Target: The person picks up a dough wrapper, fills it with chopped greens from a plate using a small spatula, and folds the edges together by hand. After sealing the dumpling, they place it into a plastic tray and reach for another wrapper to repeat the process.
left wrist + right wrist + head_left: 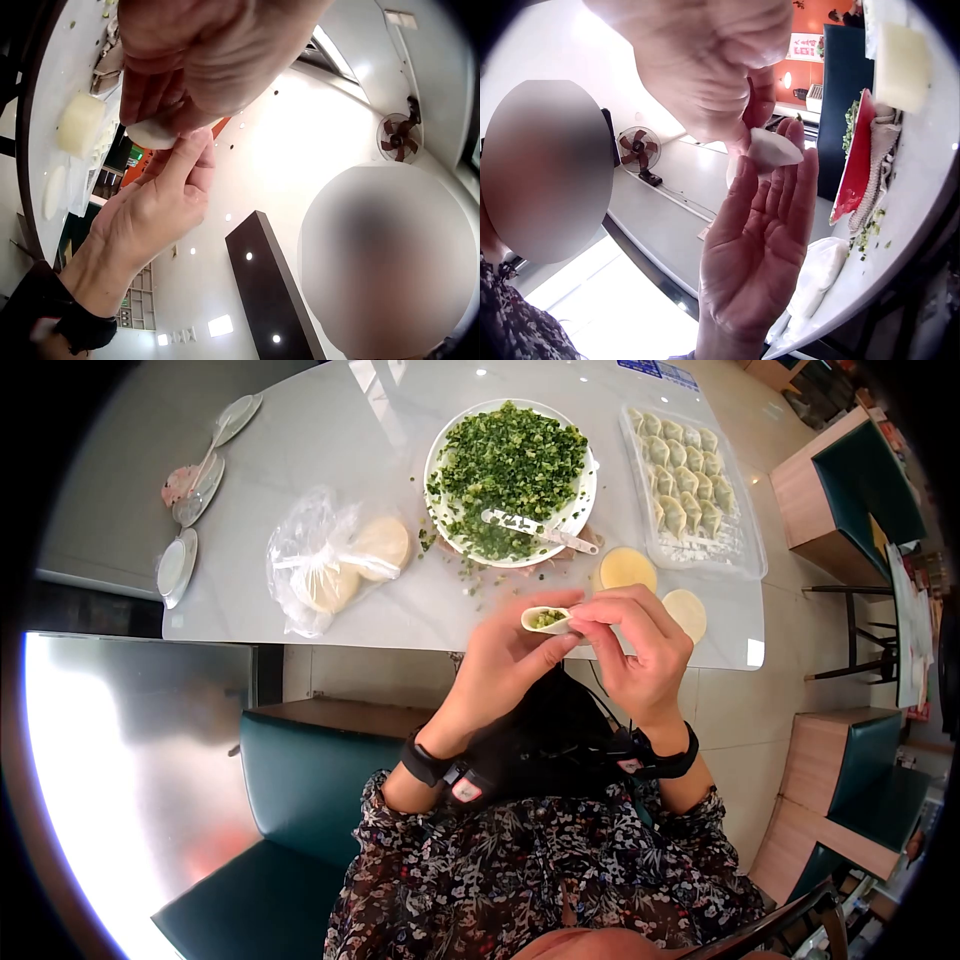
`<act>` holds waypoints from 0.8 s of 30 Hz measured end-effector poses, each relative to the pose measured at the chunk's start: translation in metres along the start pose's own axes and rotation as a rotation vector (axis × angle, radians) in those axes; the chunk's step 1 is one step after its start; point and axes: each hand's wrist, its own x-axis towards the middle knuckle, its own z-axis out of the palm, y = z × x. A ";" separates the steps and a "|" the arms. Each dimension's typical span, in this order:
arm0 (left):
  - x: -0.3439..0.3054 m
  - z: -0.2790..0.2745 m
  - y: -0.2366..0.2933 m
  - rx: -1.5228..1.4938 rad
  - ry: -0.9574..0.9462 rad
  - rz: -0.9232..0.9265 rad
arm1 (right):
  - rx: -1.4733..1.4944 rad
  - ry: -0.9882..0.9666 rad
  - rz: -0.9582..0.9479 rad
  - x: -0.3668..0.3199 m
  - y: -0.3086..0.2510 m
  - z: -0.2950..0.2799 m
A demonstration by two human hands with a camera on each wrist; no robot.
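Observation:
A half-folded dumpling (547, 620) with chopped green filling showing in its opening is held between both hands, above the table's front edge. My left hand (497, 665) cradles it between thumb and fingers; the right wrist view shows that palm turned up under the pale wrapper (774, 151). My right hand (642, 645) pinches the dumpling's right end with thumb and fingertips. Beside the right hand lie a round wrapper (685, 618) and a stack of wrappers (628, 566). Just beyond the hands is a plate (432, 490) heaped with chopped greens (515, 465); a white spatula (540, 530) rests on it.
At the right, a clear plastic tray (712, 560) carries rows of folded dumplings (685, 475). A plastic bag (300, 550) with round wrappers lies left of the plate. Small dishes (178, 567) line the table's left edge. Bits of greens are scattered near the plate.

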 end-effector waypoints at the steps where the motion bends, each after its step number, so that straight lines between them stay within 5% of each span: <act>1: -0.001 -0.001 -0.003 -0.013 -0.008 -0.040 | 0.007 0.012 0.016 0.000 0.000 0.000; 24: -0.004 0.006 0.013 0.456 0.040 0.089 | 0.074 -0.100 -0.052 0.014 -0.005 -0.007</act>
